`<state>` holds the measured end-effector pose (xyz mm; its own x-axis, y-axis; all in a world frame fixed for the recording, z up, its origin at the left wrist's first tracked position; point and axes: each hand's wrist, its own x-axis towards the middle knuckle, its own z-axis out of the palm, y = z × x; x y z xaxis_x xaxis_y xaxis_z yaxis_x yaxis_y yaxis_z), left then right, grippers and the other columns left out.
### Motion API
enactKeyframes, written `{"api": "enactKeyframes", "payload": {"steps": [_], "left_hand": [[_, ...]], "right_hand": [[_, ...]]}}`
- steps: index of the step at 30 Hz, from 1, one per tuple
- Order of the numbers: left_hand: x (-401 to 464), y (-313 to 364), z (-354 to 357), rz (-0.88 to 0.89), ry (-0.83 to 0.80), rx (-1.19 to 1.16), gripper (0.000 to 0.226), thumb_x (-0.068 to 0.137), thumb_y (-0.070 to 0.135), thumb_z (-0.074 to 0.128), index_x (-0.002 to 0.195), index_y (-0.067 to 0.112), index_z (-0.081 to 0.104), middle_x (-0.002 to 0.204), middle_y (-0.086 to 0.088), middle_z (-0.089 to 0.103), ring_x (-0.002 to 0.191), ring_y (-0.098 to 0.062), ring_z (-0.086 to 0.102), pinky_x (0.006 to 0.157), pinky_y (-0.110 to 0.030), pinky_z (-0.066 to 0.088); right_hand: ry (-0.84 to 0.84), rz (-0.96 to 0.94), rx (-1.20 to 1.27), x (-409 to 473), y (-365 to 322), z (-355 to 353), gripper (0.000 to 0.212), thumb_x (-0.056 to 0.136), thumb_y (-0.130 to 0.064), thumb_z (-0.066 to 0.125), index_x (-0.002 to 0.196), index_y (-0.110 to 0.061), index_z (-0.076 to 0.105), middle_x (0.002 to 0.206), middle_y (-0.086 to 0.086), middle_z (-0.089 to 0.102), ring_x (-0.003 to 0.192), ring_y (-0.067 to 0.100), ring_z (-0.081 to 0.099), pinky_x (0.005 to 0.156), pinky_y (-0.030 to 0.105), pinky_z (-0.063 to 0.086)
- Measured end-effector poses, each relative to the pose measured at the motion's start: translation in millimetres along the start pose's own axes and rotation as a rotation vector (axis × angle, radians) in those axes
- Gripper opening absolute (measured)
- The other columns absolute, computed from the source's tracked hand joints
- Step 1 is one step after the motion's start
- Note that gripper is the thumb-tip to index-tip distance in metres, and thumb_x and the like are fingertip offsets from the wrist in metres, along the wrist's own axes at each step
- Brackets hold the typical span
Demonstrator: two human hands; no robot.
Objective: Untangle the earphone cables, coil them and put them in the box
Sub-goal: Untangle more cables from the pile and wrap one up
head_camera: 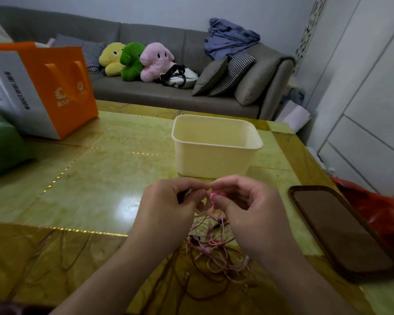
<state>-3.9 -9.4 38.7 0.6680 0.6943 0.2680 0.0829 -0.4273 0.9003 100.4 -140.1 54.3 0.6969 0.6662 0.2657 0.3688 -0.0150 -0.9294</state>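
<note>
1. Two bare hands meet over a glossy green-yellow surface point(100, 178). The left hand point(166, 208) and right hand point(248, 210) have their fingers curled together, each pinching a strand at the top of the tangled earphone cables point(214, 244).
2. The cables, pink and dark red-brown, hang from the fingers and pile loosely on the surface between the wrists, at the near edge.
3. The cream box point(216, 146) stands open just beyond the hands, with nothing visible inside.
4. A dark tray point(341, 230) lies to the right, close to the cable pile.
5. Likely risk: pulling the pinched strands apart could tighten the knots rather than free them.
6. Likely risk: loose loops could slide off the near edge or drag against the tray as the bundle lifts.
</note>
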Motion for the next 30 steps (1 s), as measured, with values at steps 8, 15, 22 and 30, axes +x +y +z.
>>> {"api": "enactKeyframes", "payload": {"steps": [8,15,22,30], "left_hand": [[-2,2,4,-0.071,-0.002,-0.148,0.02,0.095,0.009,0.075,0.097,0.027,0.084,0.074,0.003,0.08,0.072,-0.014,0.078,0.073,-0.039,0.066],[-4,6,4,-0.047,-0.036,-0.144,0.024,0.093,0.007,0.076,0.095,0.03,0.083,0.072,0.005,0.079,0.07,-0.012,0.078,0.07,-0.028,0.063],[-5,9,2,-0.037,-0.075,-0.116,0.03,0.094,0.006,0.075,0.098,0.035,0.083,0.074,0.01,0.08,0.073,-0.007,0.078,0.071,-0.023,0.062],[-4,7,0,-0.039,-0.104,-0.184,0.026,0.091,0.004,0.078,0.103,0.025,0.084,0.082,0.008,0.082,0.08,-0.012,0.08,0.076,-0.024,0.063]], "right_hand": [[0.013,0.006,-0.021,-1,4,-4,0.026,0.092,-0.001,0.079,0.1,-0.026,0.08,0.086,-0.009,0.08,0.08,0.007,0.076,0.07,0.021,0.06],[0.069,0.006,-0.122,-2,3,-2,0.03,0.088,0.002,0.081,0.095,-0.028,0.08,0.081,-0.011,0.078,0.079,0.005,0.075,0.072,0.025,0.063],[0.144,-0.002,-0.209,-7,-2,2,0.03,0.084,-0.003,0.086,0.095,-0.032,0.085,0.079,-0.018,0.078,0.073,-0.005,0.071,0.062,0.008,0.05],[0.2,-0.215,-0.403,-11,-1,6,0.04,0.082,-0.005,0.088,0.112,-0.031,0.084,0.097,-0.015,0.077,0.092,-0.004,0.072,0.083,0.012,0.057]]}}
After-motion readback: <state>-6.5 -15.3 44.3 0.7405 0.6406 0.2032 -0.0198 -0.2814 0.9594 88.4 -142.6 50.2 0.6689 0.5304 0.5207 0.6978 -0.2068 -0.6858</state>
